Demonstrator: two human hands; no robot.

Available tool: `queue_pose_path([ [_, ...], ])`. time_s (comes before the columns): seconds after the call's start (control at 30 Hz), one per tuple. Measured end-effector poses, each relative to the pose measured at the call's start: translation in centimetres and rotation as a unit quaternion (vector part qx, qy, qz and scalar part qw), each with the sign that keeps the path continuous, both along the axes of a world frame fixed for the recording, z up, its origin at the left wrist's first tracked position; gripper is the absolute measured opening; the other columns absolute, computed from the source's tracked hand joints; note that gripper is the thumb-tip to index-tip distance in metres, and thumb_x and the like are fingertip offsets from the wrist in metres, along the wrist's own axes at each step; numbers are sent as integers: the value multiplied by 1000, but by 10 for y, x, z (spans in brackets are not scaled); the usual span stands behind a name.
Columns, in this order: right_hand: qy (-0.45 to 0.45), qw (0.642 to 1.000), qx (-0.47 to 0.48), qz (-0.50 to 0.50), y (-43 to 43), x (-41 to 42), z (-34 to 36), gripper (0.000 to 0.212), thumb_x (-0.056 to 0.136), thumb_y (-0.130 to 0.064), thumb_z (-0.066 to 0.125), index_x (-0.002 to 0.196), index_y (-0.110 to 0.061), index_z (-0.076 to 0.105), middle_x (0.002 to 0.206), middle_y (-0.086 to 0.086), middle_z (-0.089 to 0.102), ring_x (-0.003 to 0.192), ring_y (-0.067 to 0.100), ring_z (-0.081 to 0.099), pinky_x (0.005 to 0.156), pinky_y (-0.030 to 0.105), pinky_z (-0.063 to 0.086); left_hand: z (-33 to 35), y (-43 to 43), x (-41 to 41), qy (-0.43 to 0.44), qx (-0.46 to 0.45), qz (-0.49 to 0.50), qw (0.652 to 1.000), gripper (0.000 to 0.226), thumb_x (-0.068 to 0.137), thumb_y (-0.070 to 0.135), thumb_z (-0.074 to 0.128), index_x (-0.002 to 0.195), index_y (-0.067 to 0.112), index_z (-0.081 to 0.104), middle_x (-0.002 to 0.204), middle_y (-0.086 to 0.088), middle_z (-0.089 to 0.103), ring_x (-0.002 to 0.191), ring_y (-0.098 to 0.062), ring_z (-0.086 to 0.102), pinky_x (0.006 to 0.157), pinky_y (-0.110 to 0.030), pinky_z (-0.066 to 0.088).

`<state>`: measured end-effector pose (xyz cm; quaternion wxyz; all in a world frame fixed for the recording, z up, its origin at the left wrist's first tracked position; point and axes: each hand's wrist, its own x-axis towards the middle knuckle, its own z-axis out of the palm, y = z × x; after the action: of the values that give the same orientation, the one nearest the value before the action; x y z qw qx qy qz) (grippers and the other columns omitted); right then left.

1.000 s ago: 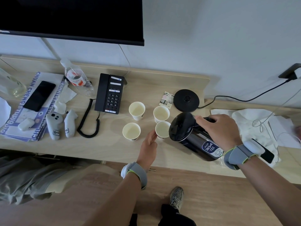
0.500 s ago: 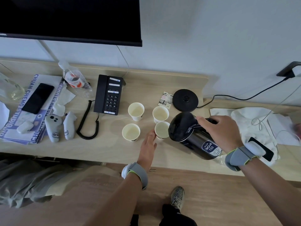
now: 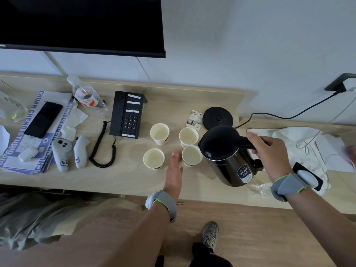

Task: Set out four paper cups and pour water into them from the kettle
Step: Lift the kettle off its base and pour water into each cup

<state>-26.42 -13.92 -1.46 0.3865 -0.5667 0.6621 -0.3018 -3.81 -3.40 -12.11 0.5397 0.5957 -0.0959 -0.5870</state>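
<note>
Four white paper cups stand in a square on the wooden desk (image 3: pixel 134 176): far left cup (image 3: pixel 159 132), far right cup (image 3: pixel 188 136), near left cup (image 3: pixel 153 158), near right cup (image 3: pixel 191 155). My right hand (image 3: pixel 269 151) grips the handle of the black kettle (image 3: pixel 225 155), which is tilted left with its spout at the near right cup's rim. My left hand (image 3: pixel 174 172) lies flat, fingers apart, just left of that cup, holding nothing. Whether it touches the cup is unclear.
The kettle's black base (image 3: pixel 217 117) sits behind the cups, its cord running to a wall socket (image 3: pixel 341 83). A black telephone (image 3: pixel 127 114) and coiled cord lie left of the cups. White cloth (image 3: pixel 300 143) lies at right. Bottle (image 3: pixel 86 95), phone and controllers at left.
My left hand has let its fingers slide off the near right cup and drawn back a little. The kettle has tipped slightly more upright.
</note>
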Motion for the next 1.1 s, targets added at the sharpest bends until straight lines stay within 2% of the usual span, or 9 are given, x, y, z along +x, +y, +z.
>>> queue_pose_path([
  [0.1,-12,1000,2,-14,-5,0,0,47,81,-60,65,74,-14,73,47,-10,54,60,17,48,67,35,43,2,-6,-1,-21,6,9,1000,49,111,54,28,129,30,66,147,7,62,145,-10,48,128,-41,25],
  [0.2,-13,1000,0,-20,-12,2,2,55,79,-60,64,71,-5,68,48,-7,51,56,16,44,64,36,41,3,-14,0,-33,11,15,999,46,109,58,29,114,33,66,136,10,65,138,-9,52,129,-42,27],
  [0.37,-6,1000,-3,-16,-28,13,8,60,76,-59,67,65,-1,58,46,-8,46,51,14,40,57,34,37,4,-26,5,-12,6,20,1000,74,108,62,28,160,12,42,166,-4,45,152,-15,42,131,-42,24],
  [0.5,13,1000,-3,-8,-38,22,8,60,78,-59,67,64,-1,58,47,-6,46,54,20,42,58,38,41,2,-32,6,1,-5,29,1000,70,109,60,26,143,6,57,154,-5,57,150,-22,46,129,-45,28],
  [0.57,24,1000,-14,3,-43,26,7,58,79,-58,66,62,-4,57,45,-7,46,52,18,42,59,37,43,-1,-35,8,-7,-8,30,999,58,110,60,25,124,16,60,132,0,63,142,-19,53,128,-45,30],
  [0.7,56,997,-40,27,-49,34,9,57,83,-57,64,60,-5,54,45,-5,46,44,11,37,59,34,36,2,-38,7,-15,-16,24,999,48,110,60,23,112,25,56,126,3,64,134,-13,55,124,-41,31],
  [0.8,87,994,-50,44,-52,40,11,60,85,-57,63,62,-3,54,49,2,46,46,13,39,58,34,35,2,-41,7,-15,-18,21,1000,60,110,61,21,127,29,68,146,7,66,142,-8,52,128,-41,30],
  [1.0,140,984,-61,94,-57,52,18,69,86,-58,60,62,4,45,61,24,42,58,24,37,59,38,32,1,-46,10,-5,-15,27,1000,67,110,61,20,145,22,62,155,2,59,147,-11,48,129,-44,29],
  [1.1,158,979,-74,109,-58,57,20,67,87,-56,61,60,3,43,58,20,40,56,22,34,57,37,29,-1,-47,10,-13,-11,31,999,62,109,61,21,131,31,70,144,6,67,141,-10,55,127,-43,33],
])
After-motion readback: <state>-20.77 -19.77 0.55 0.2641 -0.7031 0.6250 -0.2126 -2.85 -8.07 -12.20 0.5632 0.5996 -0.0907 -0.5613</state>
